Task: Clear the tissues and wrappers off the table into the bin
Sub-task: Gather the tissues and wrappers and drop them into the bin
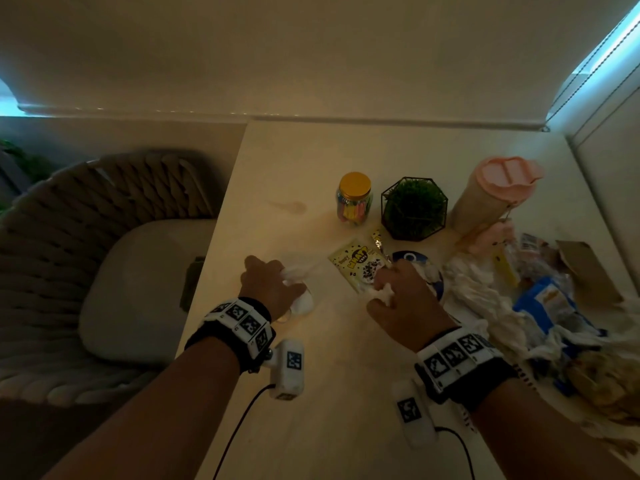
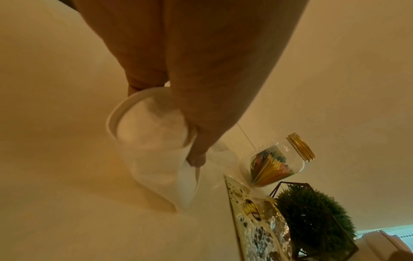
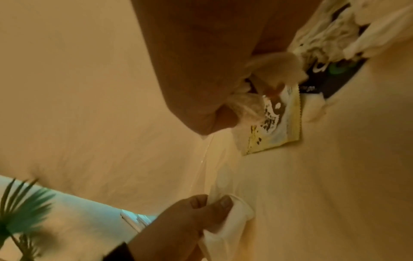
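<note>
My left hand [image 1: 268, 284] grips a white paper cup [image 2: 125, 113] stuffed with a white tissue [image 2: 161, 169] near the table's left edge; the left hand [image 3: 196, 217] also shows in the right wrist view, pinching the tissue. My right hand [image 1: 403, 301] holds a crumpled tissue [image 1: 382, 293] and rests over a yellow snack wrapper [image 1: 356, 263] lying flat on the table [image 1: 311, 393]. In the right wrist view, the right hand [image 3: 201, 70] holds the tissue wad [image 3: 274, 67] above the wrapper [image 3: 277, 134]. No bin is in view.
A heap of tissues [image 1: 481, 292] and wrappers, one of them blue [image 1: 550, 303], covers the table's right side. Behind stand a yellow-lidded jar [image 1: 354, 199], a plant in a wire frame [image 1: 414, 209] and a pink-lidded bottle [image 1: 491, 195]. A woven chair [image 1: 104, 254] stands at left.
</note>
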`<state>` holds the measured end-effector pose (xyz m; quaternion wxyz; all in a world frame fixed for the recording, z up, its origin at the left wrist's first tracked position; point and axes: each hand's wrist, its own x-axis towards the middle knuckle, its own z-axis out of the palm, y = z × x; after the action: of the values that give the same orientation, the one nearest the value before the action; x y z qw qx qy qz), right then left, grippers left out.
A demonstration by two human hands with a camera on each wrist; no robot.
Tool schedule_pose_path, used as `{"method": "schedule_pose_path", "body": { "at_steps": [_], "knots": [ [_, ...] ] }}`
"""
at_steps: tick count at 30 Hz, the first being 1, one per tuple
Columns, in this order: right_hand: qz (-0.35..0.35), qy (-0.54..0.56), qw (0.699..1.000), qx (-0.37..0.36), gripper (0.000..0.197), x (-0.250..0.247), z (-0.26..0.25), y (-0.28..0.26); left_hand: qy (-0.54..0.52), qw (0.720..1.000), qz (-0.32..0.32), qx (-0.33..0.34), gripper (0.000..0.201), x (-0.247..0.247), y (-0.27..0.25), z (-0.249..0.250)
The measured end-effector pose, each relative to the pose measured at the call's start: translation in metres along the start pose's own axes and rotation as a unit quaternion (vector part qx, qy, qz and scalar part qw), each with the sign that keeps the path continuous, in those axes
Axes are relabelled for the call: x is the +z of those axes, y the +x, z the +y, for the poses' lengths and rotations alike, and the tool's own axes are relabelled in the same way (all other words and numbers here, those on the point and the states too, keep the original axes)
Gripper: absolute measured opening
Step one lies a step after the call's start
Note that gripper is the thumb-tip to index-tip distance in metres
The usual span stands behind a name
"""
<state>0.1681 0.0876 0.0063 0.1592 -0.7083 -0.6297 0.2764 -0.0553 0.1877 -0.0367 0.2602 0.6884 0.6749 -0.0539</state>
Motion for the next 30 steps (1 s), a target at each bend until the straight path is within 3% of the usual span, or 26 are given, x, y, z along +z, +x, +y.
{"method": "schedule_pose_path", "body": {
  "at_steps": [7,10,12,15,17,19,21,24,27,30],
  "knots": [
    [0.093,0.068,0.988,0.102,0.016,-0.015,0.001,0.030,-0.008,1.000,0.022,0.019,0.037,0.002,-0.003,0.001],
    [0.069,0.049,0.979,0.183,0.022,-0.010,-0.003,0.045,-0.019,0.999,0.025,0.024,0.032,-0.001,-0.006,0.004],
    [0.057,0.038,0.974,0.216,0.037,-0.003,-0.003,0.051,-0.031,0.998,0.025,0.039,0.028,-0.003,-0.008,0.002],
    [0.010,0.012,0.978,0.210,0.078,0.010,-0.001,0.056,-0.038,0.995,0.027,0.086,0.023,-0.009,-0.014,-0.002],
    [-0.034,-0.029,0.978,0.204,0.087,0.014,0.000,0.064,-0.058,0.992,0.030,0.108,0.022,-0.014,-0.020,-0.005],
    [-0.057,-0.079,0.977,0.188,0.076,0.018,0.000,0.070,-0.099,0.989,0.029,0.106,0.023,-0.019,-0.026,-0.010],
    [-0.045,-0.115,0.982,0.143,0.053,0.024,-0.001,0.071,-0.151,0.984,0.030,0.093,0.024,-0.021,-0.025,-0.015],
    [-0.046,-0.109,0.990,0.082,0.034,0.024,-0.003,0.064,-0.210,0.973,0.026,0.098,0.023,-0.027,-0.026,-0.011],
    [-0.034,-0.039,0.997,0.051,0.017,-0.007,-0.007,0.043,-0.258,0.960,0.011,0.108,0.023,-0.033,-0.028,0.004],
    [0.047,0.116,0.990,0.061,0.031,-0.049,0.006,0.005,-0.284,0.949,-0.020,0.133,0.024,-0.033,-0.030,0.029]
  ]
}}
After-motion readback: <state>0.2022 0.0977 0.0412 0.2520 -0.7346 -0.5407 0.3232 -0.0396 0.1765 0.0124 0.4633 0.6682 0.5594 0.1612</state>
